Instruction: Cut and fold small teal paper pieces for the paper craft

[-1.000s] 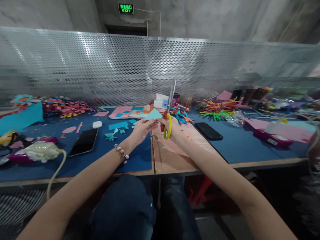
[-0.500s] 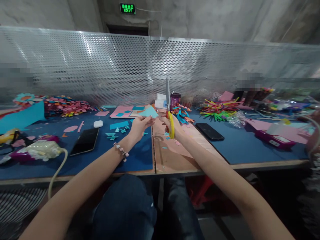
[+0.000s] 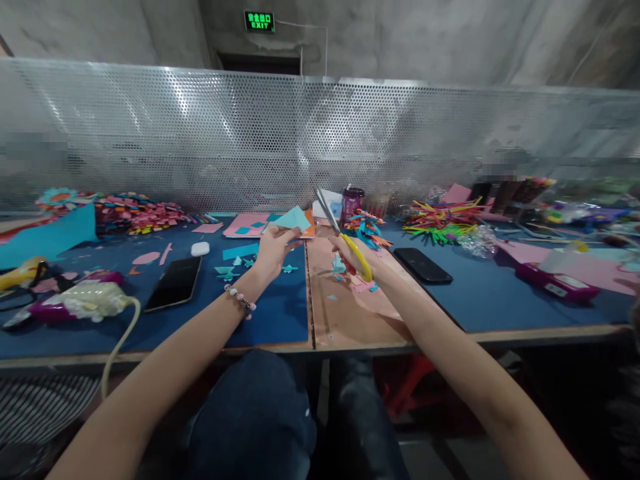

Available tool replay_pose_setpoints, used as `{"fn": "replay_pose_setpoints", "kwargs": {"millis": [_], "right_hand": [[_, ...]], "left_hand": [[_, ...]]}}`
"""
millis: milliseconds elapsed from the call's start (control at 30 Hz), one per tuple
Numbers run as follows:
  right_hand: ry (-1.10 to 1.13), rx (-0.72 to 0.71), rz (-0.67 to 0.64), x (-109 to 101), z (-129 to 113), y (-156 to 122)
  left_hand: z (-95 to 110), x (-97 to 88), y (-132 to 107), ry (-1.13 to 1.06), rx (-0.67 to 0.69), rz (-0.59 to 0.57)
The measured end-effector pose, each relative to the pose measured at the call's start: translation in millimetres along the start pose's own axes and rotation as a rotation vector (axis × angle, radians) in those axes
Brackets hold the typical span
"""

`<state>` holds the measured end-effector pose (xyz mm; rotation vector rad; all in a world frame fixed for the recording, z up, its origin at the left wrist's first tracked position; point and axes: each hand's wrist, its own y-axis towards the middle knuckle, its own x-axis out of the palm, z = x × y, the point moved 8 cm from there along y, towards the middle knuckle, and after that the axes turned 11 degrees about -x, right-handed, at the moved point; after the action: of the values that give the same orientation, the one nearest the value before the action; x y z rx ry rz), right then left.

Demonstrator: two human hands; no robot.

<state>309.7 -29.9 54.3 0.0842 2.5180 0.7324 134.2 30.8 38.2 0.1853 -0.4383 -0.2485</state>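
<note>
Between the fingers of my left hand (image 3: pixel 274 253) is a piece of light blue paper (image 3: pixel 294 219), raised above the table. My right hand (image 3: pixel 347 250) is closed on yellow-handled scissors (image 3: pixel 356 253), whose blades point up and to the left, apart from the paper. Beneath my right hand, light blue scraps (image 3: pixel 339 264) and pink scraps (image 3: pixel 363 285) lie on the brown board (image 3: pixel 325 313). Small blue paper cut-outs (image 3: pixel 227 273) rest on the blue mat left of my left hand, beside a blue paper strip (image 3: pixel 240 251).
A phone (image 3: pixel 175 283) and a white earbud case (image 3: pixel 201 249) lie to the left, near a glue gun (image 3: pixel 83 297). Another phone (image 3: pixel 423 265) lies right. Behind stand a purple cup (image 3: pixel 353 203), colourful strips (image 3: pixel 443 220) and a perforated metal screen (image 3: pixel 250 133).
The scissors have tilted from upright to leaning left, and my right hand has moved slightly away from my left. The light blue paper shows more plainly in my left hand.
</note>
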Motion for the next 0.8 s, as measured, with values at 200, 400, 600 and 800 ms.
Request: {"fn": "replay_pose_setpoints", "kwargs": {"millis": [200, 400, 600, 800], "right_hand": [[-0.179, 0.029, -0.068, 1.6, -0.9, -4.2], [-0.208, 0.009, -0.135, 13.3, -9.2, -7.7], [-0.209, -0.012, -0.153, 19.9, -17.3, -6.9], [-0.211, -0.011, -0.154, 24.1, -21.7, -12.5]], "left_hand": [[5.0, -12.9, 7.2, -0.089, -0.001, 0.050], [11.5, -14.2, 5.9, -0.112, 0.020, 0.067], [11.7, -6.1, 0.4, -0.103, 0.013, 0.051], [13.5, -1.2, -2.6, -0.091, 0.019, 0.046]]}}
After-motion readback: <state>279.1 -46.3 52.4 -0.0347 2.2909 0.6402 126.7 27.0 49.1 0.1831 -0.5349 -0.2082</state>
